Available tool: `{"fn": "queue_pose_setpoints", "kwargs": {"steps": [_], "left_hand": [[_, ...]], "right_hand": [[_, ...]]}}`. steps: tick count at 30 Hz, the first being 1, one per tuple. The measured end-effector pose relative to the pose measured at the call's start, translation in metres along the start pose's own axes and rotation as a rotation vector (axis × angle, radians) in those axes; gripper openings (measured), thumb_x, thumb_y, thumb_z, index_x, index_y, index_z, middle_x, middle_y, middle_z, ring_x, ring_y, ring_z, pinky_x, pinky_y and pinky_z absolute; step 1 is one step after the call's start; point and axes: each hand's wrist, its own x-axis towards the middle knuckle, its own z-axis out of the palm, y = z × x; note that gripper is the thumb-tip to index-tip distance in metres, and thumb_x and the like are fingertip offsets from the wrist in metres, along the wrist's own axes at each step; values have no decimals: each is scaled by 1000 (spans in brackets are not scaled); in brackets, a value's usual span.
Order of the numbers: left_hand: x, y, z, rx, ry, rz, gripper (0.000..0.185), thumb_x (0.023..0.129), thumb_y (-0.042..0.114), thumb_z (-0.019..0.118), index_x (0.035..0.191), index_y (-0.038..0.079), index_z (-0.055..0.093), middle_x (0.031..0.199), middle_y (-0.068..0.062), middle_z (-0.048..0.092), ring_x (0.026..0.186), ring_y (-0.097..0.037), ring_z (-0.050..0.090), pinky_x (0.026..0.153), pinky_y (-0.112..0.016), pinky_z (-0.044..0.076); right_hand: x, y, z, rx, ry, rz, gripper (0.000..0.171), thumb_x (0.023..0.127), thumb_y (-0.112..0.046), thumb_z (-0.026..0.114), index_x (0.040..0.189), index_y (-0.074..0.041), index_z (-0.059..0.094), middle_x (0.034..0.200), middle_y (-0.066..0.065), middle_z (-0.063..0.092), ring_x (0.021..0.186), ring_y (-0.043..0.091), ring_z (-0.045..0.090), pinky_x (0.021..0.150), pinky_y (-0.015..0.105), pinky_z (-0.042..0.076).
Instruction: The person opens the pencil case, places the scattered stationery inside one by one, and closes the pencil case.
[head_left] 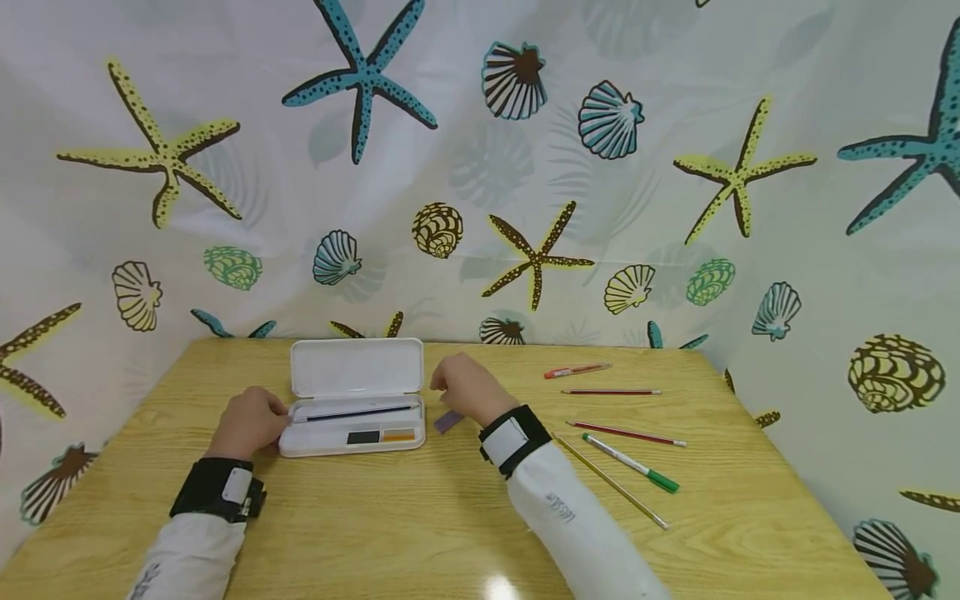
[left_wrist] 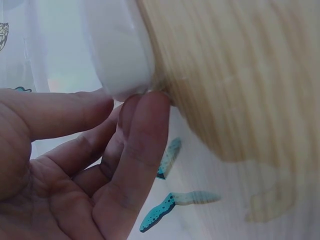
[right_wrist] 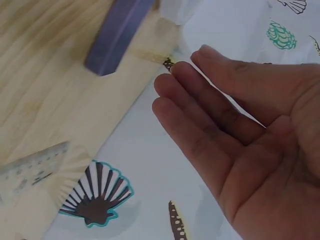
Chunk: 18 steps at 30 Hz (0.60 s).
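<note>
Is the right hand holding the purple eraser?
No, the right hand is open with relaxed fingers, and the purple eraser lies apart from it on the table.

A table (head_left: 420, 517) of pale wood grain is seen, its top glossy, with a bright glare spot thrown back near the front edge. The pencil case (head_left: 352, 404) is shown in smooth white plastic with a soft sheen. A matt, dull purple eraser (right_wrist: 117, 35) is made out beside it. The backdrop curtain (head_left: 480, 167) is read as thin printed fabric or plastic sheet, faintly shiny and creased. Black cloth wrist straps (head_left: 217, 490) are worn over white woven sleeves (head_left: 577, 525).
</note>
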Motion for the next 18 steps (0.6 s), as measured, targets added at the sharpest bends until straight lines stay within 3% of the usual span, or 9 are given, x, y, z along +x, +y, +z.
{"fn": "queue_pose_setpoints", "kwargs": {"steps": [4, 11, 18], "left_hand": [[0, 0, 0, -5, -1, 6, 20, 93, 5, 65, 97, -14, 71, 81, -18, 66, 63, -22, 62, 56, -31, 50], [2, -1, 0, -2, 8, 11, 21, 93, 5, 65, 97, -14, 70, 82, -19, 66, 64, -23, 62, 55, -32, 49], [2, -2, 1, -1, 12, 17, 20, 93, 6, 65, 96, -14, 71, 81, -18, 67, 62, -22, 62, 55, -31, 49]], "right_hand": [[-1, 6, 4, 29, -42, 9, 29, 85, 10, 73, 110, -2, 79, 109, 9, 74, 104, 22, 68, 90, 35, 55], [-1, 11, 14, 93, -136, 31, 28, 82, -6, 86, 110, -5, 80, 111, 6, 75, 103, 19, 66, 94, 36, 53], [-3, 13, 19, 68, -135, -59, 20, 81, -1, 86, 99, -7, 83, 101, 2, 76, 91, 11, 66, 85, 29, 55]]}}
